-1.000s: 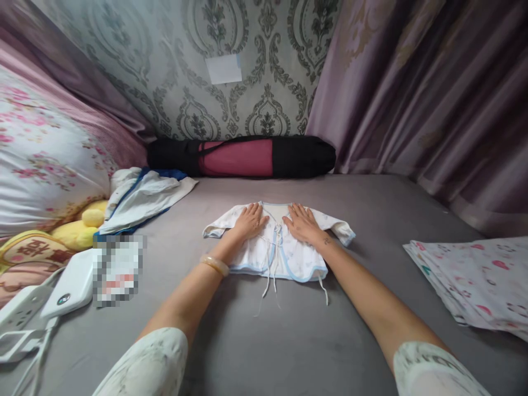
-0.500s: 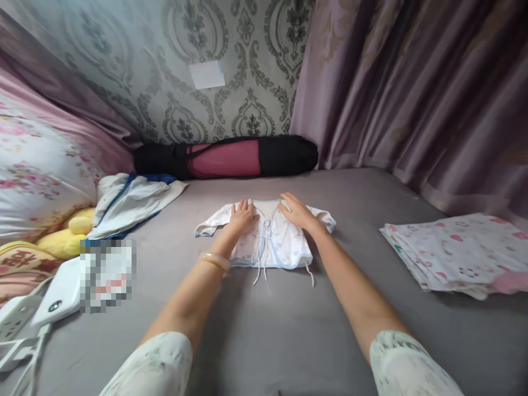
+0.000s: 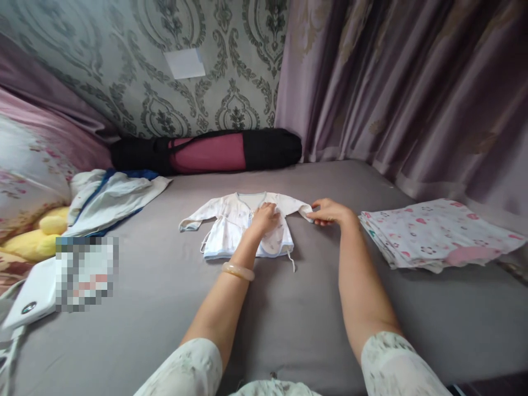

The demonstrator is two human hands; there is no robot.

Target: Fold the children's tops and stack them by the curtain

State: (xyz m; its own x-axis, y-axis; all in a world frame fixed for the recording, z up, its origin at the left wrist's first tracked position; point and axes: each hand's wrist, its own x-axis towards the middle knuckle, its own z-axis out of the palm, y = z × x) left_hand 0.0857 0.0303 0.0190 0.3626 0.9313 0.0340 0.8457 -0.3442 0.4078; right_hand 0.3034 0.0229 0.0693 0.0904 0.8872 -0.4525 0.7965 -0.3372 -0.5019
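A small white baby shirt (image 3: 225, 228) with pale blue edging and thin tie strings lies spread out on the grey bed sheet (image 3: 305, 313). My left hand (image 3: 266, 216) rests on the front of the shirt, right of its middle, fingers stretched over the cloth and covering part of it. At the end of the shirt's right sleeve, my right hand (image 3: 330, 212) pinches the cuff between thumb and fingers. The shirt's left sleeve reaches out sideways, untouched.
Folded printed cloths (image 3: 437, 234) lie to the right. On the left are a white and blue garment (image 3: 117, 195), a yellow plush toy (image 3: 31, 242) and a white power bank (image 3: 35, 291) with a cable. A long black and red bag (image 3: 208, 152) lies along the wall.
My left hand has shifted right across the shirt's front. My right hand has left the shoulder and taken hold of the right cuff. The ties at the middle have moved aside, and the view has turned slightly right.
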